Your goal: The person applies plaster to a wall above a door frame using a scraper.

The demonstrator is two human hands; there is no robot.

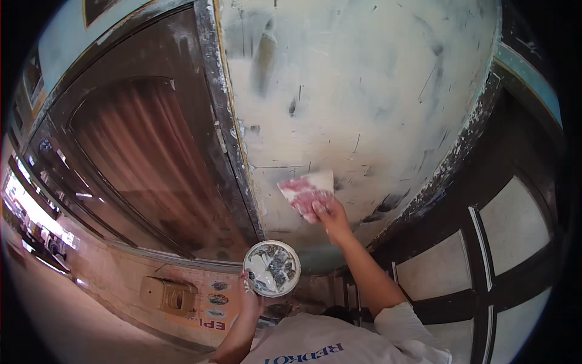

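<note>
My right hand grips a flat, four-sided scraper, red smeared with white, its wide edge against or close to the patchy wall. Whether it touches the wall cannot be told. Lower and to the left, my left hand holds a round white tub by its side, fingers partly hidden behind it. Inside lies whitish putty with dark grey smears. Pale filler covers the wall unevenly, with dark scratches and gouges showing through.
Left of the wall stands a dark-framed door with a reddish curtain in its panel. A brown plastic stool is on the floor beside a printed mat. On the right is a dark door with pale panels.
</note>
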